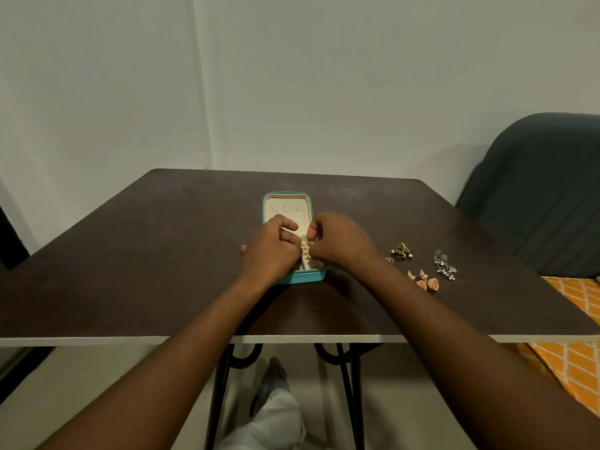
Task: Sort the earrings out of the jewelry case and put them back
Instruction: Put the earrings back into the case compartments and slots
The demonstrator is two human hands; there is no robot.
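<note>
A small teal jewelry case (309, 277) lies open in the middle of the dark table, its cream lid (285, 206) laid flat behind it. Both my hands hover over its tray. My left hand (272, 248) and my right hand (337, 240) have their fingers curled, the fingertips nearly meeting over a gold earring (305, 244) in the case. Which hand pinches it I cannot tell. To the right on the table lie a dark green and gold pair (402, 250), a silver beaded pair (445, 265) and an orange-gold bell-shaped pair (423, 279).
The dark brown table (146, 254) has a pale front edge and black metal legs. A dark grey chair (545, 190) stands at the right, with an orange patterned cloth (571, 352) below it. A small thin earring (389, 259) lies beside my right wrist.
</note>
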